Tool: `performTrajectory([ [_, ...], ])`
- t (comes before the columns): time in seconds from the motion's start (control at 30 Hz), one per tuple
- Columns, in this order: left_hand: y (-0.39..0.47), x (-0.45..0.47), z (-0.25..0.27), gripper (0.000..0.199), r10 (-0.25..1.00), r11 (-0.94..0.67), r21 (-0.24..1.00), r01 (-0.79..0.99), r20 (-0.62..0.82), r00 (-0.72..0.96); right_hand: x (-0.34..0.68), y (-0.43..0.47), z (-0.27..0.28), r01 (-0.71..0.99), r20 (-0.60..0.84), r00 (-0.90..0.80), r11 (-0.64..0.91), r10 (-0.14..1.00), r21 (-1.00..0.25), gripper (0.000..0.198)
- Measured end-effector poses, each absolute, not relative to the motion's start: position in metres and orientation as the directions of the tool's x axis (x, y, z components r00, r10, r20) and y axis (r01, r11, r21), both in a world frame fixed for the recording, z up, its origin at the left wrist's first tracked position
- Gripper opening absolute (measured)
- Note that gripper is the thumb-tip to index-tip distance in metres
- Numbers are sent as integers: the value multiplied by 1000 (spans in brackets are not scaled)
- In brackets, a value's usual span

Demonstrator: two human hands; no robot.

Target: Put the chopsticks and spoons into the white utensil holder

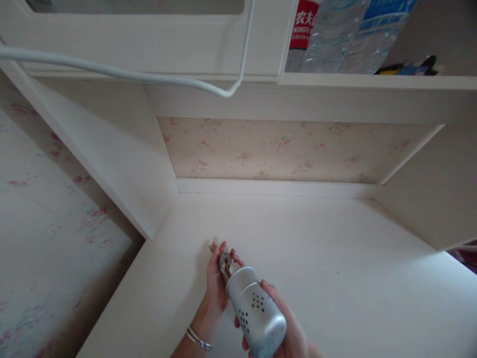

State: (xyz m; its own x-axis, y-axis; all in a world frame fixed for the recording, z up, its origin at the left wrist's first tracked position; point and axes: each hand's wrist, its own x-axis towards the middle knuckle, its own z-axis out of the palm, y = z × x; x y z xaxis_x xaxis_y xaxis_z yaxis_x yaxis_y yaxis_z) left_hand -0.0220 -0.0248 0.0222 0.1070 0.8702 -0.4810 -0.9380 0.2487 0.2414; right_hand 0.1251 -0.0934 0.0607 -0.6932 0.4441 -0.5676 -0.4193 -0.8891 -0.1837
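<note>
My right hand [288, 318] grips a silver metal utensil holder [257, 311] with clusters of round holes. It is tipped on its side, its mouth toward my left hand and its base toward the lower right. My left hand [218, 278], with silver bangles on the wrist, is cupped at the mouth, its fingers curled around thin brown chopsticks [212, 246]. A shiny metal piece [224, 260], apparently a spoon's bowl, lies in the palm beside them. The lower ends of these utensils are hidden inside the holder.
Beneath my hands spreads a white tabletop [316, 258], with white side panels [112, 134] and floral wallpaper [261, 149] behind. Overhead, a shelf [372, 82] carries plastic water bottles [335, 40]. A white cable-like tube [130, 74] hangs in front of the cabinet door [149, 44].
</note>
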Motion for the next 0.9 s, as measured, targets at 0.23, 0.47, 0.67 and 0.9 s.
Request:
performTrajectory([
  [0.23, -14, -21, 28, 19, 824, 283, 193, -940, -551, 135, 130, -100, 60, -430, -519, -715, -880, 468, -201, 76],
  [0.47, -16, -14, 21, 31, 833, 427, 273, -862, -489, 258, 123, -97, 50, -427, -544, -686, -873, 484, -238, 66],
  [0.67, -2, -22, 12, 41, 898, 301, 371, -879, -421, 129, 122, -99, 42, -435, -503, -675, -841, 541, -321, 58],
  [0.9, 51, -67, 22, 37, 869, 166, 675, -719, -445, -217, 134, -110, 33, -346, -462, -501, -658, 732, -669, 70],
])
